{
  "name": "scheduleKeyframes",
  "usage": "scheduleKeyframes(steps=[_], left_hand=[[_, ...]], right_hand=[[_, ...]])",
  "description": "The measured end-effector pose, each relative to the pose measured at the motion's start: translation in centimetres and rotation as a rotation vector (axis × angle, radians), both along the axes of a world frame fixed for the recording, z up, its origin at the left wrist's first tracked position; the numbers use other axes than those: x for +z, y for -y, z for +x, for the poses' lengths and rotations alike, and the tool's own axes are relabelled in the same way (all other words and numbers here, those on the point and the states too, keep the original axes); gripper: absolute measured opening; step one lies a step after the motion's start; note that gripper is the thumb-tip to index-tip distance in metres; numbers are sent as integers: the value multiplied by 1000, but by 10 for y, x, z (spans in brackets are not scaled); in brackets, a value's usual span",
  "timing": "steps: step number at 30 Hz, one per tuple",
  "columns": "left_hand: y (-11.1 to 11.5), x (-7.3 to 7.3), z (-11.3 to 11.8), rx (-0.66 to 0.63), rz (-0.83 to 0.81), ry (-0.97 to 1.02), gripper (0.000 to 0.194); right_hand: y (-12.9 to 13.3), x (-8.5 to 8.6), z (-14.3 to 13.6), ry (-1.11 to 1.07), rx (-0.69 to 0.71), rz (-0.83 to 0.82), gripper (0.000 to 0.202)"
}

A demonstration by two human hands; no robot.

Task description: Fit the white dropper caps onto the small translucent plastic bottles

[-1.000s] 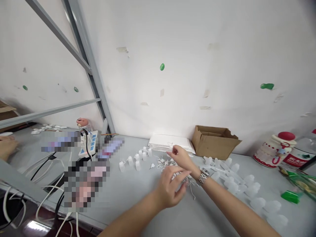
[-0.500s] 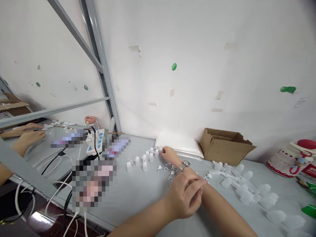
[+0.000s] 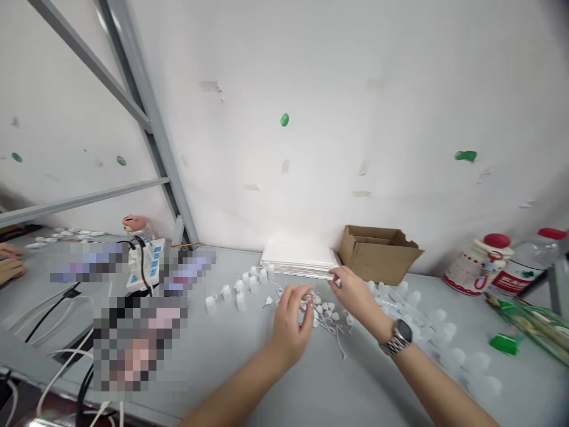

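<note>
My left hand [image 3: 293,323] hovers at the left side of a loose pile of small white caps with cords [image 3: 326,311], its fingers apart and nothing seen between them. My right hand [image 3: 355,296], with a watch on the wrist, is beyond the pile by the front corner of a stack of white sheets [image 3: 302,261]; its thumb and forefinger are close together, and whether anything is between them is too small to tell. Several small white bottles [image 3: 240,299] stand upright in a loose group to the left. Translucent white bottles [image 3: 438,332] lie to the right, partly behind my right arm.
An open cardboard box [image 3: 377,258] stands against the wall. At the right are a red-and-white jar [image 3: 471,270], a red-capped bottle [image 3: 528,261] and green packets [image 3: 504,343]. A power strip [image 3: 144,264] with cables lies left; another person's hand [image 3: 11,264] shows at the far left.
My hands have uncrossed. The right moved from the small standing bottles to the right, near the sheets; the left moved back toward the cap pile. The view has shifted right.
</note>
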State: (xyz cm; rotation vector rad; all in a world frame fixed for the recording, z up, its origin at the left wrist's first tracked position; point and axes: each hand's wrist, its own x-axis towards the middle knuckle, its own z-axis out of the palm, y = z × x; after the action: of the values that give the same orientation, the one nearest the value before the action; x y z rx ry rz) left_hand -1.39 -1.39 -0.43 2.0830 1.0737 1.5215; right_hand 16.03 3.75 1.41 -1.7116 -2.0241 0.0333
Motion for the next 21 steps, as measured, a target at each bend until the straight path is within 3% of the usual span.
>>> scheduleKeyframes(steps=[3,6,11,14,18,21], left_hand=[[-4,2,0,68,-154,-20,25],[-9,2,-2,92,-179,-104,23],[-20,-6,-6,96,-286,-357,24],[-26,-10,-6,131,-341,-379,26],[-17,9,-6,75,-352,-172,27],[13,36,-14,-142,-333,172,21]], right_hand=[[16,-5,49,39,-79,8,20],[27,-13,79,98,-110,-3,22],[43,-19,84,257,-20,-71,32],[50,-19,81,354,-11,-95,35],[52,-21,80,458,-25,-94,32],[49,-24,78,501,-12,-78,30]])
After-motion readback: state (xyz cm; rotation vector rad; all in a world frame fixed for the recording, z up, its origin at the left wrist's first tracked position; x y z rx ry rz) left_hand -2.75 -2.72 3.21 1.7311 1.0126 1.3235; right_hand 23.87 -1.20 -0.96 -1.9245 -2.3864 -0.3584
